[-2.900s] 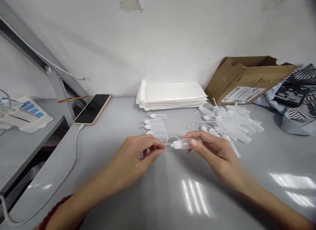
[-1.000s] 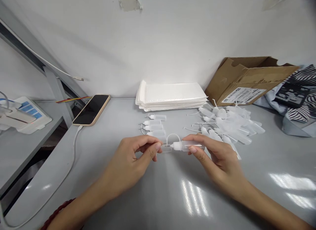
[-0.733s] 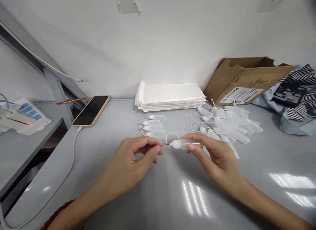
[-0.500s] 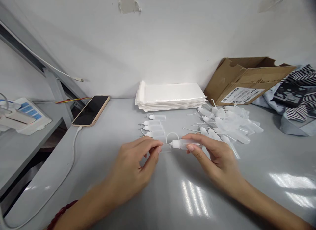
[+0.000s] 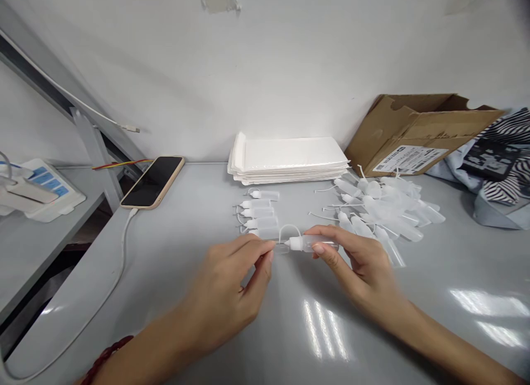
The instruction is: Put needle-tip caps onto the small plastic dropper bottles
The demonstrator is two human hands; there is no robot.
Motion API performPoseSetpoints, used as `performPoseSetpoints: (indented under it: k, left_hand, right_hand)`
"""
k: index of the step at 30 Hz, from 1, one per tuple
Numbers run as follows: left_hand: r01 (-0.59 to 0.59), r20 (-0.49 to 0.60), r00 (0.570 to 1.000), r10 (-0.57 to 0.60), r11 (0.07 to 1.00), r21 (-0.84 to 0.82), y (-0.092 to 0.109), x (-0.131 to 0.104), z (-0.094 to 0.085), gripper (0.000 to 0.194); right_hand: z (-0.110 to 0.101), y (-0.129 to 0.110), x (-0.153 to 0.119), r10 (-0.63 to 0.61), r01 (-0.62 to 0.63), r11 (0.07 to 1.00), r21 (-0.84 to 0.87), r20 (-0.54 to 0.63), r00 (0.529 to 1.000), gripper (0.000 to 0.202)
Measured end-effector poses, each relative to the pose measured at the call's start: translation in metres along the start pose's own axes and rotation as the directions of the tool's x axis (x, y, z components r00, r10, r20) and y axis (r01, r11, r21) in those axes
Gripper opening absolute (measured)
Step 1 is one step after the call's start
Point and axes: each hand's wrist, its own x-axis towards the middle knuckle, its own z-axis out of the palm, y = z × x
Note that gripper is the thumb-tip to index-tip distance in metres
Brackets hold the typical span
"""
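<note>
Between thumb and fingers of my right hand (image 5: pixel 360 263) lies a small translucent bottle (image 5: pixel 307 242), held level, its white nozzle pointing left. A thin strap arcs up from its neck and down toward my left hand (image 5: pixel 236 285). The thumb and finger of that left hand are pinched at the strap's end, close to the nozzle tip; what lies between them is too small to make out. Similar bottles (image 5: pixel 265 196) lie in a column just beyond my left fingers, the nearest partly hidden. A loose heap of bottles (image 5: pixel 393 206) is beyond my right hand.
White padded envelopes (image 5: pixel 290 153) are stacked against the wall. An open cardboard box (image 5: pixel 414 137) stands at the back right beside folded cloth (image 5: pixel 492 164). A phone (image 5: pixel 153 182) with a white cable (image 5: pixel 123 258) lies at the left, near a white and blue object (image 5: pixel 52 189).
My left thumb and finger have closed together and moved slightly right, nearer the nozzle. My right hand keeps its hold on the bottle. The camera view has shifted slightly.
</note>
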Motion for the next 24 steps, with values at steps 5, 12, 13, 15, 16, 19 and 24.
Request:
performPoseSetpoints:
  k: [5,12,13,15,16,19,24]
  left_hand:
    - [-0.056,-0.016,0.998,0.057,0.996,0.071,-0.0024,-0.0002,0.0015,0.016]
    - [-0.108,-0.032,0.993,0.112,0.988,0.114,-0.0031,-0.0023,0.0028,0.014]
    - [-0.107,-0.028,0.993,0.111,0.987,0.118,-0.0033,-0.003,0.0031,0.014]
    - [-0.104,-0.028,0.994,0.108,0.987,0.124,-0.004,-0.0039,0.0038,0.014]
    - [-0.106,-0.03,0.993,0.11,0.986,0.127,-0.0045,-0.0041,0.0042,0.014]
    - [-0.122,-0.03,0.991,0.127,0.983,0.137,-0.0054,-0.0036,0.0045,0.015]
    - [-0.126,-0.013,0.992,0.129,0.983,0.137,-0.0049,-0.002,0.005,0.015]
  right_hand:
    - [-0.0014,-0.0006,0.0007,0.019,-0.02,1.0,0.017,0.044,0.999,0.018]
    - [-0.0011,-0.001,0.0008,-0.005,0.003,1.0,0.026,0.044,0.999,0.016]
    - [-0.001,-0.0008,0.0008,-0.012,0.011,1.0,0.023,0.043,0.999,0.016]
    - [-0.0009,-0.0003,0.0003,-0.024,0.023,1.0,0.019,0.043,0.999,0.015]
    - [-0.0007,-0.0001,-0.0001,-0.027,0.026,0.999,0.018,0.041,0.999,0.015]
    - [0.0008,0.0002,-0.0016,-0.017,0.016,1.0,0.018,0.034,0.999,0.014]
    - [0.0056,0.0013,-0.0037,0.017,-0.018,0.999,0.045,0.02,1.0,0.015]
